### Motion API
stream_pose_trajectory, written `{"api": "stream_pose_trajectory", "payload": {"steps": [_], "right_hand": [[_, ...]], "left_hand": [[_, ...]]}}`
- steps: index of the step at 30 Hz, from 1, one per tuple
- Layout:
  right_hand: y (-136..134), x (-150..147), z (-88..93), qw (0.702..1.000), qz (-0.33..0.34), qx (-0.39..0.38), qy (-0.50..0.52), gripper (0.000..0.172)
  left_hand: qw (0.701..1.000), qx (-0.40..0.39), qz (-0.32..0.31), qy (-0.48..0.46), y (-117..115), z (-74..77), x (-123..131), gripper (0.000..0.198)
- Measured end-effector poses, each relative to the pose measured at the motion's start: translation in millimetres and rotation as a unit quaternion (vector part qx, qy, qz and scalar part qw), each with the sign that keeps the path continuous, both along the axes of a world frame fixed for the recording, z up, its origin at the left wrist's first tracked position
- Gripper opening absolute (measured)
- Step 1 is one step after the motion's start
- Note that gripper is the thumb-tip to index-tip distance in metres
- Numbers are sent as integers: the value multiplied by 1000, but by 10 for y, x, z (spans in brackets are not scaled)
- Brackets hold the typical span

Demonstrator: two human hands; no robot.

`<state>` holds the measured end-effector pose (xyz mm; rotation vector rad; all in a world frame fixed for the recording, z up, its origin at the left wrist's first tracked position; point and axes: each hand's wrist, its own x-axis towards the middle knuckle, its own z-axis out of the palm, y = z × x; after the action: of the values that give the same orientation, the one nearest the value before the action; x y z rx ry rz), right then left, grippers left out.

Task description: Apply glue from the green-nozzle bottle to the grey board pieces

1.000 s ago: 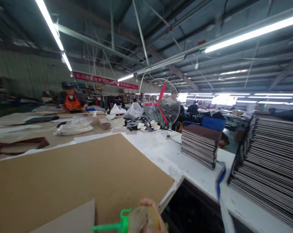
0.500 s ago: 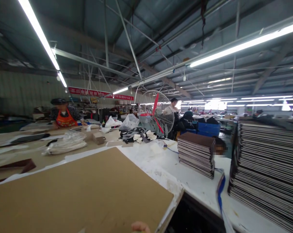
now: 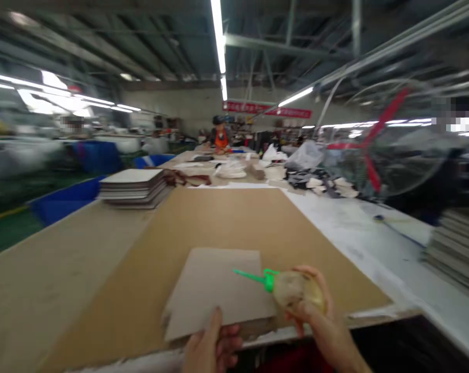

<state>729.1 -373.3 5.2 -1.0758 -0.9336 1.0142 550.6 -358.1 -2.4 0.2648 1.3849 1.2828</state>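
Observation:
My right hand (image 3: 316,305) is wrapped round a yellowish squeeze bottle (image 3: 292,290). Its long green nozzle points left, over a greyish-beige board (image 3: 219,290). That board lies at the near side of a large tan sheet (image 3: 226,217), and there seem to be further layers beneath its front edge. At this edge is my left hand (image 3: 213,342), thumb on top and fingers curled underneath, gripping the board. Motion blur hides whether the nozzle touches the board.
A stack of boards (image 3: 131,189) stands on the left, beside a blue bin (image 3: 71,199). Another stack (image 3: 457,254) is at the right. Fabric scraps (image 3: 320,181) and a red-bladed fan (image 3: 374,140) are to the back right. A person in an orange apron (image 3: 221,139) is far ahead.
The view has swung left and down. Both hands, the squeeze bottle and the greyish-beige board now show; before, only a fingertip was visible at the bottom edge.

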Motion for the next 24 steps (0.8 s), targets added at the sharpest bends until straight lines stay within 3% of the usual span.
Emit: {"api": "stream_pose_trajectory", "payload": {"steps": [6, 13, 19, 24], "right_hand": [[322, -39, 33, 971, 31, 36, -235, 58], [623, -320, 189, 930, 133, 130, -318, 39], [777, -460, 321, 833, 222, 278, -424, 30], [780, -508, 385, 776, 282, 317, -467, 30]], "left_hand": [[992, 66, -89, -62, -45, -209, -73, 50], [988, 84, -99, -82, -64, -233, 10, 57], [989, 82, -99, -79, -34, -284, 30, 64], [986, 101, -111, -73, -37, -298, 38, 65]]}}
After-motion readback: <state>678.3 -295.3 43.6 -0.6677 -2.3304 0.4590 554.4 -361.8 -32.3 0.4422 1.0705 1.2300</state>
